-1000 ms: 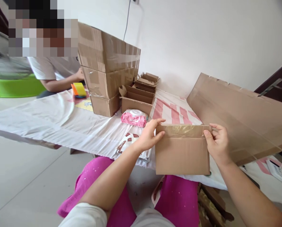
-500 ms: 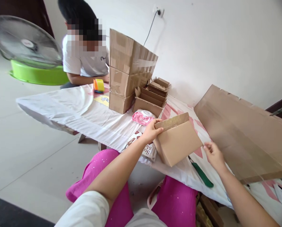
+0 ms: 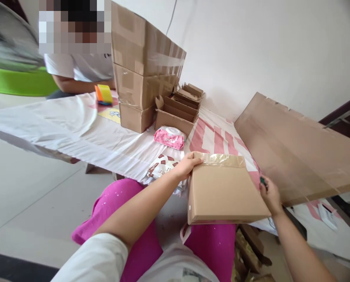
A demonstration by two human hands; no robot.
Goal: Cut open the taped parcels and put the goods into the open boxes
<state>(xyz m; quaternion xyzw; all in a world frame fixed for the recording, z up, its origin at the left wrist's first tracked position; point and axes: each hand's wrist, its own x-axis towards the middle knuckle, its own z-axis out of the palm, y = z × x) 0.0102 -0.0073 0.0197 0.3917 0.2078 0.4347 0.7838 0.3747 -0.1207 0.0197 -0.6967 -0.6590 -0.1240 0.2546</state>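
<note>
My left hand [image 3: 189, 166] grips the upper left edge of a brown cardboard box [image 3: 224, 192], thumb on top near the clear tape. The box is tilted above the table's front edge, over my knees. At the box's right side, my right hand [image 3: 270, 192] is closed around a green-handled knife [image 3: 262, 181]; only a bit of the green shows, and the blade is hidden. Left of the box lie printed packets [image 3: 163, 166], partly covered by my left arm. Beyond them is a pink pack of wipes [image 3: 169, 137].
Taped cardboard boxes [image 3: 145, 58] stand stacked at the back, beside open boxes [image 3: 176, 113]. A large cardboard sheet [image 3: 298, 152] leans on the right. Another person [image 3: 78, 70] sits across the cloth-covered table [image 3: 60, 125], near a yellow and orange object [image 3: 103, 94]. Cardboard pieces [image 3: 249, 250] lie below.
My right hand has picked up the green-handled knife from the table. The box has turned and come nearer, still in my left hand. The view has shifted right and down.
</note>
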